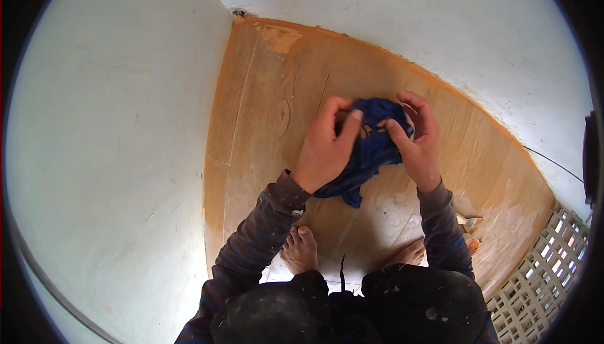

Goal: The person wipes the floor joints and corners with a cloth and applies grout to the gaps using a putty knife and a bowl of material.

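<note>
Dark blue cloth (371,143) crumpled, left hand (327,149) and right hand (418,143) grip closed on it

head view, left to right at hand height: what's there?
White wall → wood floor → left hand → blue cloth, gripped by both hands → right hand → lattice block wall, lower right.

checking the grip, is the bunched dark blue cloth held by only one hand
No, both the left hand and right hand grip the bunched dark blue cloth.
</note>
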Demonstrator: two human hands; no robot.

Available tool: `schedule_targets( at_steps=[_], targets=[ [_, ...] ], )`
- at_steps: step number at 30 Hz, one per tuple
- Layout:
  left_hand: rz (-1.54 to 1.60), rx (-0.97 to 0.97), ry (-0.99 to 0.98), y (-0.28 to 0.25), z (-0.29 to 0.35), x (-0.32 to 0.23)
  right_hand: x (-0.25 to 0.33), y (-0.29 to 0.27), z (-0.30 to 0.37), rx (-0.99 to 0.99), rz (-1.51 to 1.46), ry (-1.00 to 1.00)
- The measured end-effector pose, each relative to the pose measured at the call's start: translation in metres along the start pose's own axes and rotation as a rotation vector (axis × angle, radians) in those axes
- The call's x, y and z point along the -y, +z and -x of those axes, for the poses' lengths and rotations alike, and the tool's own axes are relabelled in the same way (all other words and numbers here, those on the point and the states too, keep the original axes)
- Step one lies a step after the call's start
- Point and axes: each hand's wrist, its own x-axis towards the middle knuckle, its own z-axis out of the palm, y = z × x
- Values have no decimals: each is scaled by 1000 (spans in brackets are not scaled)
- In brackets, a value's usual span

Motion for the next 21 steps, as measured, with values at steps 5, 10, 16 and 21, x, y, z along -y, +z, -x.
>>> schedule_targets(
  at_steps=[5,10,16,21],
  targets=[
    [624,-393,-215,-16,20,5,29,-4,14,214,238,136],
    [1002,-384,-321,-50,56,1,88,-9,-9,296,-168,411],
    [1113,-370,-461,-67,93,14,142,1,-29,182,-683,707],
    [1443,-260,-435,-71,106,28,116,20,-27,94,-851,544]
  ],
)
